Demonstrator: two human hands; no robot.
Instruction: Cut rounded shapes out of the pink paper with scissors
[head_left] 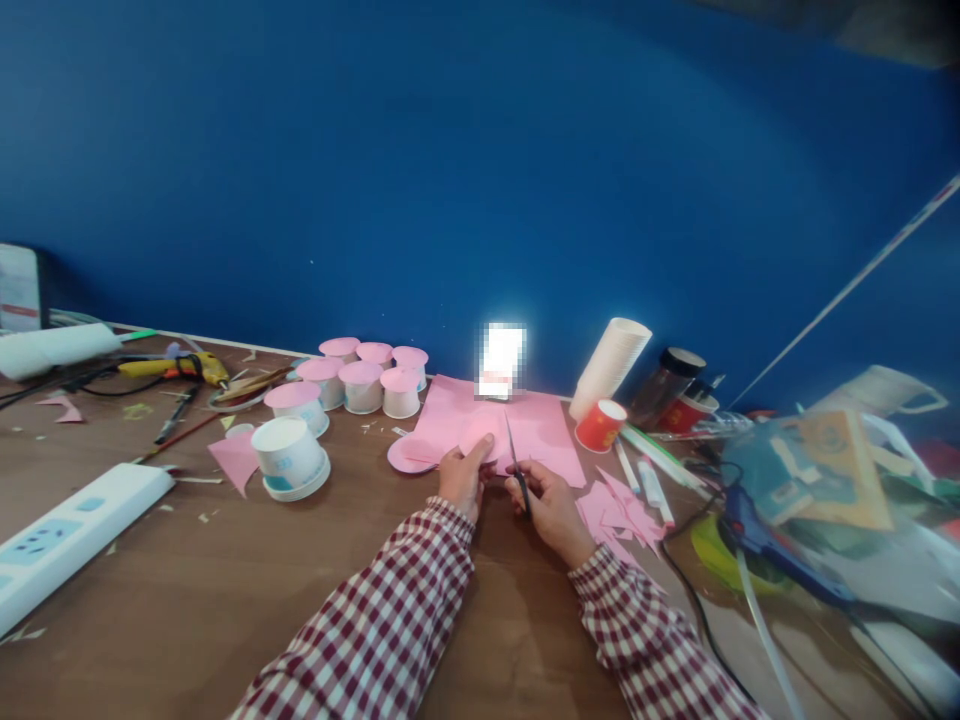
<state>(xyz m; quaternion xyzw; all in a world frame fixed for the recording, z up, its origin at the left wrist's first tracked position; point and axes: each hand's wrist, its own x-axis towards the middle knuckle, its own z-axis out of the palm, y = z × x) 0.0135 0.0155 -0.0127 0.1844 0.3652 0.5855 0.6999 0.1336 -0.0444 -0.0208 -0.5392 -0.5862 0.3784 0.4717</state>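
Between thumb and fingers, my left hand (463, 478) pinches a piece of pink paper (484, 428). My right hand (551, 505) grips a pair of scissors (514, 455), whose blades point away from me beside the paper's right edge. Beneath both lies a larger pink sheet (551, 425) on the table. A rounded pink paper cutout (409, 453) rests just left of my left hand. Pink offcuts (619, 515) are heaped to the right of my right hand.
Several white paper cups topped with pink discs (362, 374) stand at left, near an uncovered cup (286, 450). A power strip (82, 535) and yellow glue gun (199, 367) lie further left. Rightward are stacked cups (609, 365), a red cup (600, 425) and a blue glue gun (780, 550).
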